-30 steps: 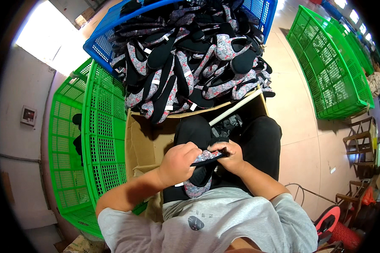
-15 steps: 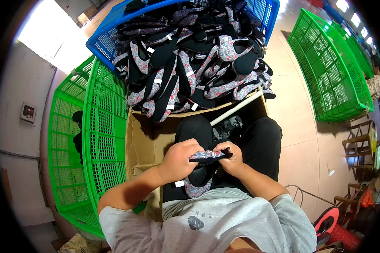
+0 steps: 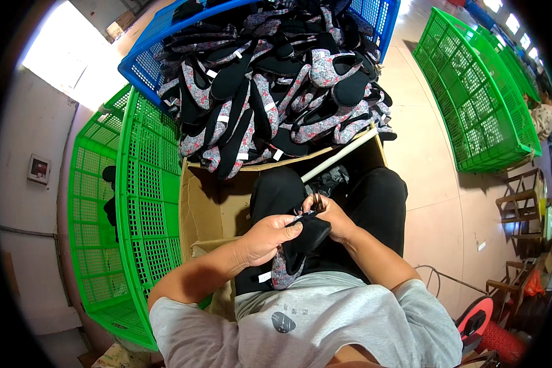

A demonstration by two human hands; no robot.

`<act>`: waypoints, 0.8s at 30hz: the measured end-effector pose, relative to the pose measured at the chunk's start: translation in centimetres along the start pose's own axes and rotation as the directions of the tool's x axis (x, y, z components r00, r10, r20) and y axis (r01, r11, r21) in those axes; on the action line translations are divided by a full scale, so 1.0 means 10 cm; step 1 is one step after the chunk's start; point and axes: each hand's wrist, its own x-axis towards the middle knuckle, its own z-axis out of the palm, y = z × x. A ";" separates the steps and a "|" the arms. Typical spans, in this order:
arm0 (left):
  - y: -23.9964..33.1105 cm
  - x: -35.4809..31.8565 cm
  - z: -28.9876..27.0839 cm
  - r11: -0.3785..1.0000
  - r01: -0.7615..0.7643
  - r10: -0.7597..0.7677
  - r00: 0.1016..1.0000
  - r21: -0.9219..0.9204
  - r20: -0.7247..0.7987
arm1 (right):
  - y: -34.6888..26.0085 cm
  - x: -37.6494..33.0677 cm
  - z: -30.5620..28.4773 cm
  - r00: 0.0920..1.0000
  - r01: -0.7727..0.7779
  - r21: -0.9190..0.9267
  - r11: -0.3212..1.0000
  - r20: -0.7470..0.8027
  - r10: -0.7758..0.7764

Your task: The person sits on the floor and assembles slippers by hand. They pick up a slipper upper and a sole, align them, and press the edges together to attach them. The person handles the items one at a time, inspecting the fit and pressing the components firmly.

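Observation:
A slipper (image 3: 286, 268) with a floral grey-and-red upper and black lining is bent in front of my lap. My left hand (image 3: 265, 240) is closed around it, thumb on top, with a white tag (image 3: 264, 277) hanging below. The black toe or sole end (image 3: 313, 233) of the slipper is turned up between my hands. My right hand (image 3: 331, 219) is closed at the slipper's far edge. Small dark curved parts (image 3: 316, 202) stick out by its fingers; I cannot make out what they are.
A blue crate (image 3: 142, 73) heaped with similar slippers (image 3: 257, 92) stands ahead, against a cardboard box (image 3: 196, 202) around my knees. A white pole (image 3: 343, 152) crosses the box. Green crates stand left (image 3: 147, 202) and right (image 3: 478, 98). Wooden stools (image 3: 521, 208) are at far right.
The slipper has been turned so that its black side faces up. My left thumb now presses on top of it, and my right hand has shifted to its far edge, slightly up.

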 end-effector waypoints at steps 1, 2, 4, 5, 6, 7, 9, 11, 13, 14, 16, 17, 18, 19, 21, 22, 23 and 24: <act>0.00 0.00 0.00 1.000 0.012 -0.011 0.999 -0.024 0.035 | -0.01 -0.01 -0.02 0.999 -0.033 0.005 0.999 0.002 0.033; -0.01 0.00 -0.01 0.999 0.024 -0.020 0.998 -0.048 0.067 | -0.03 -0.01 -0.02 0.998 -0.068 0.010 0.998 0.006 0.068; -0.03 0.00 -0.02 0.992 0.049 -0.034 0.991 -0.114 0.133 | -0.09 -0.02 -0.01 0.990 -0.138 0.012 0.990 0.032 0.137; -0.04 0.00 -0.03 0.986 0.063 -0.037 0.985 -0.154 0.166 | -0.11 -0.03 0.00 0.984 -0.171 0.012 0.985 0.045 0.170; -0.05 0.01 -0.03 0.978 0.077 -0.038 0.979 -0.193 0.199 | -0.11 -0.03 -0.02 0.977 -0.202 0.028 0.979 0.070 0.200; -0.08 0.01 -0.04 0.963 0.101 -0.043 0.973 -0.251 0.225 | -0.10 -0.04 -0.03 0.969 -0.234 0.043 0.971 0.096 0.229; -0.15 0.04 -0.04 0.920 0.155 -0.050 0.958 -0.359 0.283 | -0.10 -0.04 -0.04 0.957 -0.271 0.066 0.960 0.127 0.262; -0.20 0.07 0.01 0.887 0.145 -0.011 0.956 -0.438 0.294 | -0.09 -0.05 -0.04 0.952 -0.285 0.085 0.955 0.142 0.272; -0.25 0.10 0.05 0.889 0.078 0.047 0.965 -0.451 0.258 | -0.03 -0.01 -0.12 0.953 -0.257 0.144 0.956 0.201 0.226; -0.25 0.13 0.07 0.899 0.025 0.084 0.970 -0.437 0.228 | -0.02 0.00 -0.13 0.952 -0.243 0.174 0.954 0.229 0.201; -0.27 0.16 0.14 0.935 -0.106 0.145 0.985 -0.337 0.094 | -0.02 -0.01 -0.09 0.983 -0.157 0.130 0.979 0.115 0.143; -0.27 0.16 0.18 0.946 -0.167 0.181 0.983 -0.278 0.026 | -0.02 -0.01 -0.07 0.992 -0.116 0.106 0.988 0.061 0.110; -0.27 0.17 0.24 0.946 -0.216 0.213 0.976 -0.242 -0.039 | 0.04 0.03 -0.10 0.995 -0.096 0.119 0.988 0.015 0.095; -0.28 0.17 0.25 0.939 -0.255 0.244 0.967 -0.229 -0.077 | 0.04 0.02 -0.09 0.993 -0.113 0.137 0.984 -0.030 0.118; -0.29 0.18 0.25 0.922 -0.335 0.309 0.939 -0.195 -0.151 | -0.01 0.02 0.00 0.980 -0.142 0.172 0.975 -0.114 0.163; -0.28 0.17 0.24 0.910 -0.356 0.325 0.931 -0.215 -0.166 | -0.02 0.03 0.03 0.978 -0.161 0.156 0.974 -0.106 0.179; -0.27 0.15 0.21 0.897 -0.375 0.338 0.923 -0.235 -0.184 | -0.04 0.02 0.05 0.976 -0.162 0.151 0.975 -0.121 0.181; -0.27 0.13 0.18 0.883 -0.395 0.351 0.914 -0.255 -0.203 | -0.07 -0.01 0.06 0.974 -0.163 0.145 0.976 -0.136 0.183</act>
